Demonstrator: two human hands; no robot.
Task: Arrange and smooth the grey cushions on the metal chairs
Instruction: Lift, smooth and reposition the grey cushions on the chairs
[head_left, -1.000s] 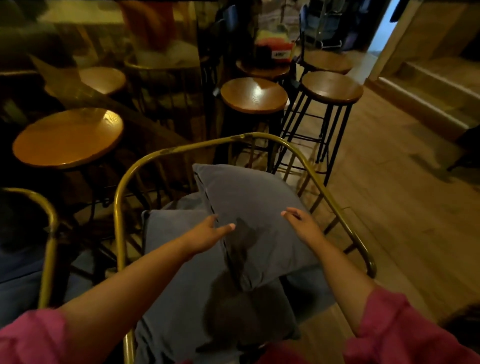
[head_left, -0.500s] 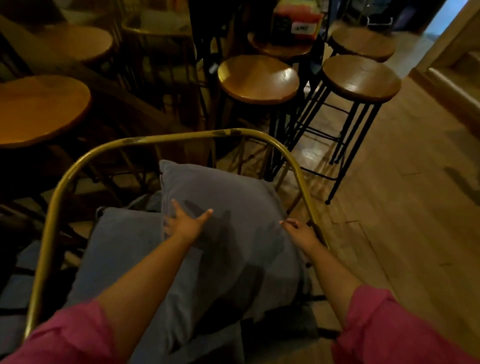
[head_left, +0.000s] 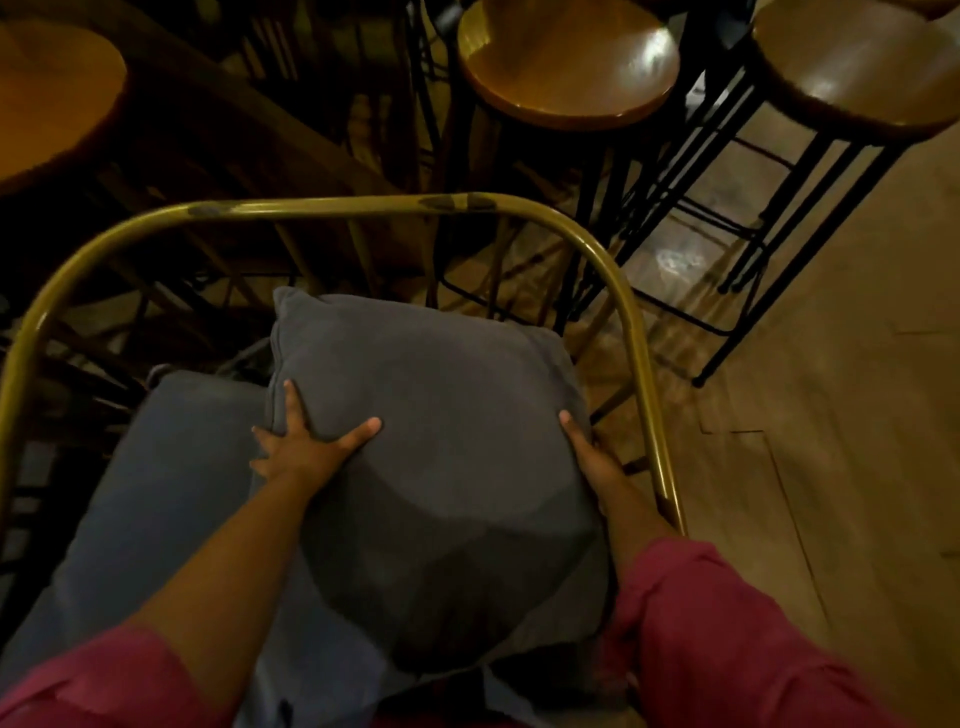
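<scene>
Pillow (head_left: 431, 467) clasped by left hand (head_left: 306, 447), right hand (head_left: 587, 457), fingers spread | overhangs seat cushion (head_left: 156, 493) beside rail (head_left: 644, 374) | slip risk judged

Back cushion (head_left: 431, 415) on seat cushion (head_left: 156, 499); stools (head_left: 566, 67) behind chair (head_left: 332, 205).

Hands closed in on the upper cushion

The left hand (head_left: 301, 447), which had hovered with fingers spread a second earlier, came down onto the left edge of the upper grey cushion (head_left: 436, 457), thumb pressed into its top. The right hand (head_left: 587, 452) slid from the cushion's face to its right edge, beside the brass chair rail (head_left: 641, 364). The view tipped further downward.
</scene>
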